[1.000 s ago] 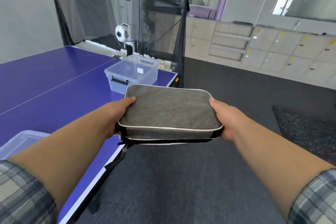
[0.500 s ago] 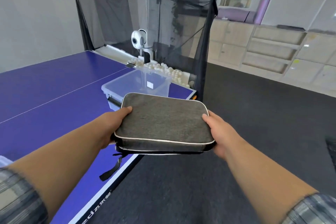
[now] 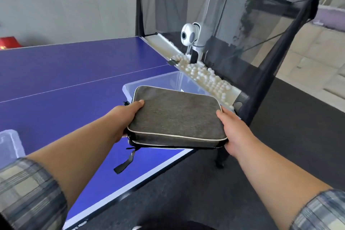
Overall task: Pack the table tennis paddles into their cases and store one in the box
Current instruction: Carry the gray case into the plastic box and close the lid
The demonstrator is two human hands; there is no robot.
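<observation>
I hold a flat grey paddle case (image 3: 177, 115) with white piping, level in the air, between both hands. My left hand (image 3: 125, 117) grips its left edge, thumb on top. My right hand (image 3: 233, 132) grips its right edge. The case is zipped shut, and a black strap (image 3: 125, 162) dangles from its near left corner. It hovers over the near side of a clear plastic box (image 3: 149, 84) that stands open on the blue table (image 3: 65, 80). No paddle is visible.
A black ball-catch net (image 3: 224, 15) with a white ball-feeding robot (image 3: 190, 37) and several white balls (image 3: 207, 78) stands at the table's far end. Part of another clear plastic piece (image 3: 9, 144) lies at the left edge. Dark carpet covers the floor on the right.
The case, held in both hands, has moved forward and left from beside the table to above the clear box. My view has swung left and closer to the table.
</observation>
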